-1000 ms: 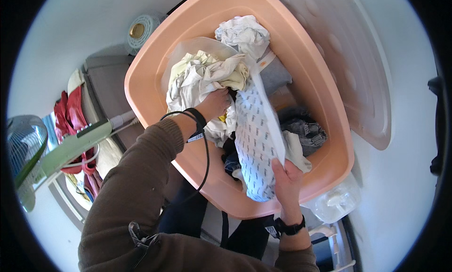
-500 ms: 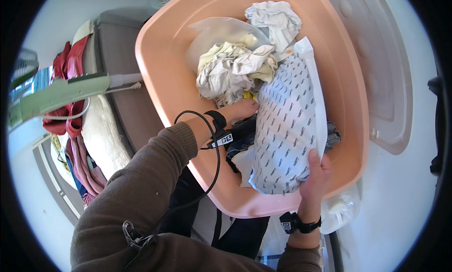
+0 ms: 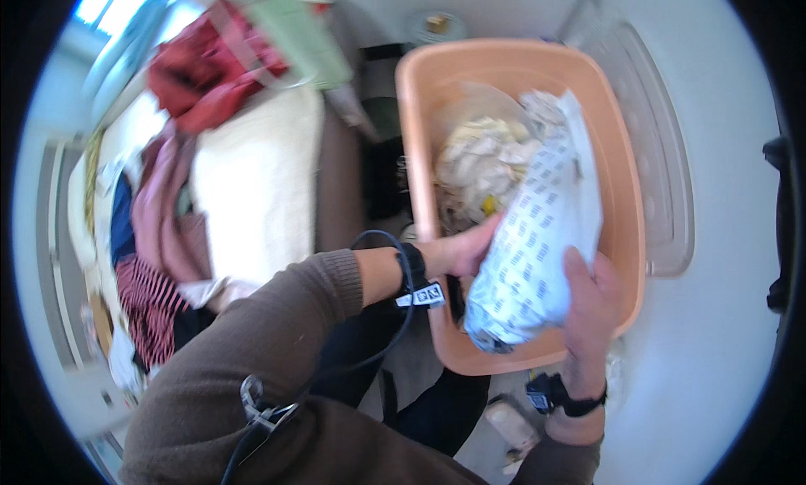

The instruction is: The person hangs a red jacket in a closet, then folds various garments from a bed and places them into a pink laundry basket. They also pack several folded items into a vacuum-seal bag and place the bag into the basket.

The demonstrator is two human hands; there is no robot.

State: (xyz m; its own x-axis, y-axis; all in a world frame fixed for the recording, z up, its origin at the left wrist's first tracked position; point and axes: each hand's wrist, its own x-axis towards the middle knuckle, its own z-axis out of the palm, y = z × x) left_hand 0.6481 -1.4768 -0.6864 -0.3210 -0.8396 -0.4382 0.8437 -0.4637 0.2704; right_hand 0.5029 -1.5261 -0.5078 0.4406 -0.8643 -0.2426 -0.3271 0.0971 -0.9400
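1. Cream-coloured fleecy cloth (image 3: 260,183) covered the broad, grey-sided bed or couch (image 3: 338,166) to your left, with crumpled red cloth (image 3: 206,73) heaped towards its far end.
2. Deep, round-cornered tub of peach plastic (image 3: 617,191) stood before you with its mouth upward, presumably so you could reach the contents from above.
3. Translucent plastic lid (image 3: 672,166), a rounded rectangle, stood off the tub beyond its right side, apparently put there to leave the mouth uncovered.
4. Soft white parcel (image 3: 537,216), patterned with small dark marks, slanted over the tub's mouth and blocked your view of much beneath it.
5. Crumpled cream-and-white fabric (image 3: 487,153) was bunched at the tub's left, beside the parcel.
6. Your right hand (image 3: 590,304) was closed on the parcel's right edge, thumb on top, likely steadying it; your left hand (image 3: 474,248) met the left edge, its fingers hidden, so how far they curled could not be told.
7. Thin dark cable (image 3: 409,317) looped from the black left wrist strap (image 3: 409,267), hanging just beside the tub's rim, where it might catch.
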